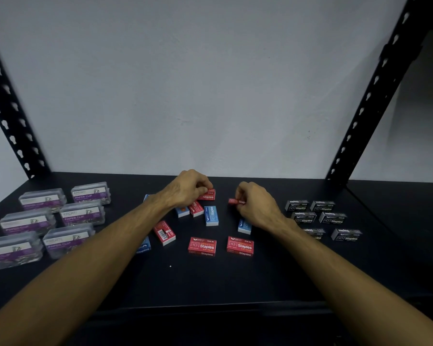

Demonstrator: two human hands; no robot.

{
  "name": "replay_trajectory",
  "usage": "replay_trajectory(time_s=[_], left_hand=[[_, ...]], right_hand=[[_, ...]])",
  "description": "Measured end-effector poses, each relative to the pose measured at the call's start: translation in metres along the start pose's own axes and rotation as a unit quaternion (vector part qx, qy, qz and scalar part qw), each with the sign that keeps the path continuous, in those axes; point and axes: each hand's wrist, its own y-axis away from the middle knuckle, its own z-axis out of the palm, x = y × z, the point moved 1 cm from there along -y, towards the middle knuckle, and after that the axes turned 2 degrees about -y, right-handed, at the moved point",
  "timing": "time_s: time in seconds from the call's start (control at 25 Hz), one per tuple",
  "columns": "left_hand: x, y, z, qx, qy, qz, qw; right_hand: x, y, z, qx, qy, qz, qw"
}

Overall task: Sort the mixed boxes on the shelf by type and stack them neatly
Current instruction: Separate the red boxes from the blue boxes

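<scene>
Small red and blue staple boxes lie mixed in the middle of the black shelf (210, 283). My left hand (188, 187) grips a red staple box (208, 195) at the back of the pile. My right hand (256, 204) pinches another red staple box (236, 201), lifted a little off the shelf. Two red boxes (202, 245) (240, 245) sit side by side at the front, each on top of another red box. A blue box (211, 215) lies between my hands, and another blue box (244, 226) is partly hidden under my right wrist.
Several clear paper-clip cases (81, 214) with purple labels are grouped on the left. Several black staple boxes (321, 216) stand in rows on the right. Black slotted uprights (375, 96) flank the shelf, with a white wall behind.
</scene>
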Motion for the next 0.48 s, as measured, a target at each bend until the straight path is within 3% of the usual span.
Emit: replay_trajectory(time_s=[0.28, 0.48], left_hand=[[0.002, 0.003, 0.001, -0.001, -0.009, -0.001, 1.000], [0.001, 0.003, 0.000, -0.007, -0.013, -0.008, 1.000]], right_hand=[[0.002, 0.006, -0.004, -0.059, 0.002, -0.026, 0.998], [0.009, 0.003, -0.023, -0.014, -0.059, -0.005, 0.998]])
